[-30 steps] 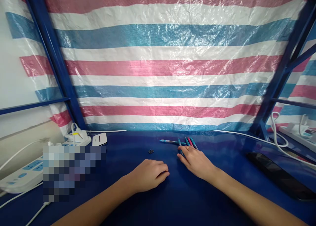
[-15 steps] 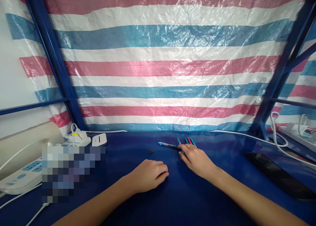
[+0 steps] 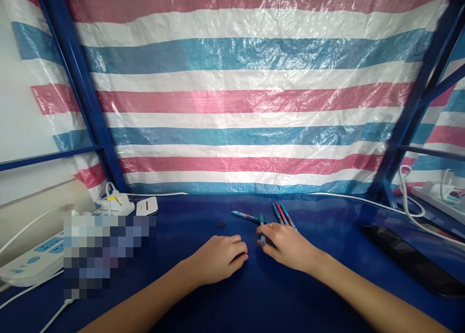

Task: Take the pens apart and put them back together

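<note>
My right hand grips a light-blue pen between thumb and fingers, the pen standing nearly lengthwise away from me. Just behind it another blue pen lies slanting across the desk, its right end passing toward the hand. Beyond my right fingers, three pens lie side by side: a blue pen, a pink pen and a second blue pen. My left hand rests on the desk, loosely curled, with nothing visible in it. A small dark cluster of tiny pieces lies behind it.
The blue desk carries a black phone at right. At left are white power strips, a white box-like device and a blurred-out patch. White cables run along the back, before a striped plastic sheet.
My right hand has drawn one blue pen toward me and a little left, away from the other three, whose barrels show more now. My left hand has stayed in place.
</note>
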`<state>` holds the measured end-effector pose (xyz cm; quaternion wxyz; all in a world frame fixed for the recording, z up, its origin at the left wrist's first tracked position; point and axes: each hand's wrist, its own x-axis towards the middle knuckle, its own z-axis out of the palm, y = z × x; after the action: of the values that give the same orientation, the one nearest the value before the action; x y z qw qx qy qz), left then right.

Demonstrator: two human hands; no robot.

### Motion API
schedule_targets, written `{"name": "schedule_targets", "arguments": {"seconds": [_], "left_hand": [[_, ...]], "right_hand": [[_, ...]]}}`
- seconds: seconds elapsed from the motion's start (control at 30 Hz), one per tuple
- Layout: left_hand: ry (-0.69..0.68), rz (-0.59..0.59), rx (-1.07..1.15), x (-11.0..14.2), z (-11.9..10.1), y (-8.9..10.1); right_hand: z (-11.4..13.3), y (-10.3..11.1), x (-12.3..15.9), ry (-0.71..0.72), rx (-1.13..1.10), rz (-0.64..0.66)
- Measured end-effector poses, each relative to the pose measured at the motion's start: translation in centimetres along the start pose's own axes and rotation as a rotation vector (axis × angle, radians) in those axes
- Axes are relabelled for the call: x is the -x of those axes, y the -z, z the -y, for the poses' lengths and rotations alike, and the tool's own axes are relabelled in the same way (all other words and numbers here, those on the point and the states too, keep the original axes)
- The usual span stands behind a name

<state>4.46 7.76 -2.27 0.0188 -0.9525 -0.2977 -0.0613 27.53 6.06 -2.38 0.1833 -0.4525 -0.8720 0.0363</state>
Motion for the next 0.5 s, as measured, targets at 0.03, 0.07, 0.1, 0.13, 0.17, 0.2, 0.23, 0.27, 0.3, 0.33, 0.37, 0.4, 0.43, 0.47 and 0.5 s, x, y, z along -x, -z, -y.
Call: {"name": "schedule_targets", "arguments": {"seconds": [0.03,0.07,0.1,0.13,0.17,0.2,0.23,0.27,0.3,0.33,0.37,0.4,0.43,0.47,0.5], "left_hand": [[0.005,0.003,0.0,0.0,0.0,0.0],[0.011,0.005,0.002,0.0,0.0,0.0],[0.017,0.008,0.006,0.0,0.0,0.0],[0.023,0.011,0.011,0.0,0.0,0.0],[0.029,0.014,0.019,0.0,0.0,0.0],[0.033,0.017,0.027,0.0,0.0,0.0],[0.037,0.02,0.034,0.0,0.0,0.1],[0.04,0.022,0.04,0.0,0.0,0.1],[0.044,0.023,0.045,0.0,0.0,0.1],[0.047,0.023,0.048,0.0,0.0,0.1],[0.049,0.023,0.05,0.0,0.0,0.1],[0.049,0.023,0.053,0.0,0.0,0.1],[0.049,0.025,0.055,0.0,0.0,0.1],[0.048,0.027,0.057,0.0,0.0,0.1],[0.048,0.028,0.058,0.0,0.0,0.1]], "right_hand": [[0.1,0.0,0.0,0.001,-0.025,-0.012],[0.2,0.0,0.1,0.001,-0.041,-0.029],[0.3,0.0,0.1,0.001,-0.046,-0.052],[0.2,0.0,0.0,0.001,-0.04,-0.078],[0.1,0.0,0.0,0.002,-0.024,-0.102],[0.0,-0.1,-0.1,0.004,-0.002,-0.123],[-0.3,-0.1,-0.1,0.007,0.025,-0.136],[-0.5,-0.1,-0.2,0.007,0.055,-0.141],[-0.7,-0.1,-0.3,0.005,0.089,-0.137],[-0.9,-0.1,-0.3,-0.001,0.123,-0.129],[-1.0,-0.1,-0.4,-0.009,0.152,-0.116],[-1.1,-0.1,-0.4,-0.019,0.173,-0.101],[-1.1,-0.1,-0.5,-0.028,0.187,-0.085],[-1.0,0.0,-0.5,-0.038,0.196,-0.073],[-0.9,0.1,-0.5,-0.047,0.2,-0.066]]}}
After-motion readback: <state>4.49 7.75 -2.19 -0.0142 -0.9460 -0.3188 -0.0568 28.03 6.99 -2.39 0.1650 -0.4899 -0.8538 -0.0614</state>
